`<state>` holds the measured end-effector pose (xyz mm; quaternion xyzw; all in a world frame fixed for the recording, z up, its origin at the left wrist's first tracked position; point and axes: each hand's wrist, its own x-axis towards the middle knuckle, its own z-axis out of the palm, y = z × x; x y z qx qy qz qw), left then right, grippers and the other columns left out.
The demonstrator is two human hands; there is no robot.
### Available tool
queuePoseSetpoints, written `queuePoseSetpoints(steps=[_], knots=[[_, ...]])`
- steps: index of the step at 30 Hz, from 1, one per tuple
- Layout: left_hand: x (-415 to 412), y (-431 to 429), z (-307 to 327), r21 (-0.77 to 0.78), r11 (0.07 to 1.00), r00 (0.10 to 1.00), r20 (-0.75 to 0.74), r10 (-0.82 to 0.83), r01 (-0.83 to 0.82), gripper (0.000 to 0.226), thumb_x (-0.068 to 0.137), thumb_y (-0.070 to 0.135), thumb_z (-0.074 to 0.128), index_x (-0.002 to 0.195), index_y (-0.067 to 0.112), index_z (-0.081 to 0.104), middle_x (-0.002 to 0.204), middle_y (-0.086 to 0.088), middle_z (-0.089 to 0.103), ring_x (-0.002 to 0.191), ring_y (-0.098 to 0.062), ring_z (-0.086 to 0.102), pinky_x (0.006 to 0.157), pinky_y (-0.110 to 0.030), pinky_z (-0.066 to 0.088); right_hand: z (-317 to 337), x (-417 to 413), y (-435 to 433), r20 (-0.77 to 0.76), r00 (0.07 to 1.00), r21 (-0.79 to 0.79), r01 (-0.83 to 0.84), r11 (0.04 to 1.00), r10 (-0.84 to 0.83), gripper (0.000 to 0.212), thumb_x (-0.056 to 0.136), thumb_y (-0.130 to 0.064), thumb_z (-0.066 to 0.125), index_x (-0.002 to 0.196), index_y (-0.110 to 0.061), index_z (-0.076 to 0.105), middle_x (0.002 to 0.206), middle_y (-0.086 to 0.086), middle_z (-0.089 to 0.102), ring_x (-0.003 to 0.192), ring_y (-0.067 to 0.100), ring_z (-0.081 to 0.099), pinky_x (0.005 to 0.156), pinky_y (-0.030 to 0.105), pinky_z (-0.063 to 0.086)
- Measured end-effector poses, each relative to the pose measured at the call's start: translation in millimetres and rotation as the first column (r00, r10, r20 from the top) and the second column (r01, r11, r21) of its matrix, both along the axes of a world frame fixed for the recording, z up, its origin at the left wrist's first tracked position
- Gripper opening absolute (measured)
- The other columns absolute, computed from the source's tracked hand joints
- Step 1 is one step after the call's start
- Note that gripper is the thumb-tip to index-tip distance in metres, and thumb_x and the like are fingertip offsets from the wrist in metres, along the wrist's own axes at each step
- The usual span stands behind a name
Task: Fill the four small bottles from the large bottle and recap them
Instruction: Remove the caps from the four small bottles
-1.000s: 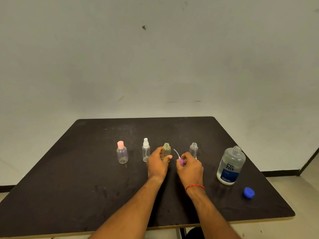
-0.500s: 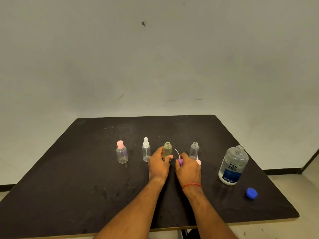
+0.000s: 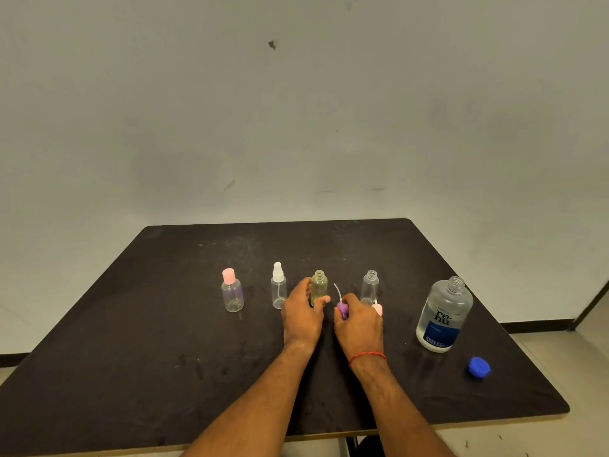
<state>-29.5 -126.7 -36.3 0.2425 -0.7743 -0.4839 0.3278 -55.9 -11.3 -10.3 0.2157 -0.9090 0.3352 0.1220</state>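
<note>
Left grip (image 3: 301, 315) curled round yellowish bottle (image 3: 319, 285), right grip (image 3: 361, 321) pinching purple cap (image 3: 342, 309) just beside

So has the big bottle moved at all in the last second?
No. The large bottle stands where it was, with the same gap from the blue cap on the table.

The light is soft, even and rather dim, with a greenish tint on the wall (image 3: 296, 127). Shadows on the table (image 3: 131, 341) are faint; details look slightly soft.
</note>
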Motion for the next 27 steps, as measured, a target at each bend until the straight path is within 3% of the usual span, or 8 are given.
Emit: queuePoseSetpoints(steps=[7,11,15,18,20,24,27], knots=[[1.3,-0.5,-0.7,-0.013,1.0,1.0,0.008,0.009,-0.009,0.037,0.085,0.021,0.082,0.118,0.027,0.066,0.107,0.011,0.074,0.102,-0.005,0.069,0.094,-0.037,0.058,1.4,0.3,-0.2,-0.015,1.0,-0.007,-0.009,1.0,0.009,0.009,0.089,-0.02,0.061,0.081,-0.015,0.06,0.061,-0.015,0.026,0.069,0.022,0.053,0.077,0.046,0.052],[2.9,0.1,1.0,-0.029,0.999,1.0,-0.013,0.012,-0.013,0.035,0.085,0.022,0.082,0.115,0.027,0.064,0.106,0.014,0.071,0.1,-0.005,0.068,0.093,-0.039,0.059,0.6,0.1,0.2,-0.001,1.0,-0.012,-0.002,1.0,0.002,0.009,0.089,-0.023,0.06,0.083,-0.017,0.059,0.068,-0.006,0.045,0.073,0.022,0.054,0.072,0.044,0.053],[10.2,6.2,5.1,-0.01,0.998,0.998,-0.021,0.056,-0.056,0.059,0.086,0.024,0.082,0.139,0.015,0.057,0.133,0.003,0.065,0.123,-0.012,0.06,0.108,-0.033,0.049,2.1,0.3,4.3,0.007,1.0,-0.003,-0.003,1.0,0.003,0.01,0.091,-0.027,0.059,0.089,-0.018,0.059,0.083,0.003,0.057,0.079,0.02,0.055,0.069,0.036,0.054],[22.4,11.9,6.9,-0.005,0.997,0.997,-0.027,0.075,-0.075,0.067,0.088,0.027,0.081,0.147,0.013,0.051,0.144,-0.003,0.059,0.134,-0.018,0.055,0.112,-0.032,0.045,-0.2,-1.6,8.4,-0.006,1.0,-0.026,-0.002,1.0,0.002,0.013,0.091,-0.03,0.06,0.083,-0.021,0.055,0.08,0.0,0.055,0.074,0.017,0.053,0.062,0.028,0.048],[34.2,12.5,6.8,-0.022,0.996,0.995,-0.046,0.083,-0.084,0.065,0.087,0.028,0.081,0.145,0.015,0.054,0.142,-0.002,0.061,0.131,-0.016,0.056,0.111,-0.034,0.047,-2.6,-1.0,10.1,-0.005,1.0,-0.03,0.004,1.0,-0.004,0.017,0.091,-0.032,0.059,0.078,-0.025,0.05,0.077,-0.003,0.052,0.071,0.015,0.051,0.06,0.023,0.041],[60.6,5.0,14.4,-0.044,0.993,0.987,-0.124,0.104,-0.111,0.051,0.085,0.031,0.083,0.13,0.019,0.064,0.122,0.007,0.067,0.112,-0.007,0.063,0.098,-0.025,0.053,-2.0,2.7,12.2,-0.034,0.999,-0.063,-0.007,0.998,0.005,0.017,0.089,-0.033,0.063,0.078,-0.026,0.052,0.075,-0.006,0.054,0.07,0.012,0.053,0.059,0.017,0.036],[75.0,-11.1,20.6,-0.061,0.985,0.977,-0.154,0.149,-0.16,0.034,0.086,0.031,0.081,0.116,0.023,0.067,0.105,0.014,0.068,0.096,-0.005,0.066,0.086,-0.026,0.057,6.8,7.9,8.5,-0.094,0.995,-0.121,-0.039,0.992,0.028,0.013,0.083,-0.027,0.071,0.082,-0.021,0.059,0.073,-0.005,0.057,0.067,0.013,0.053,0.063,0.021,0.038]])
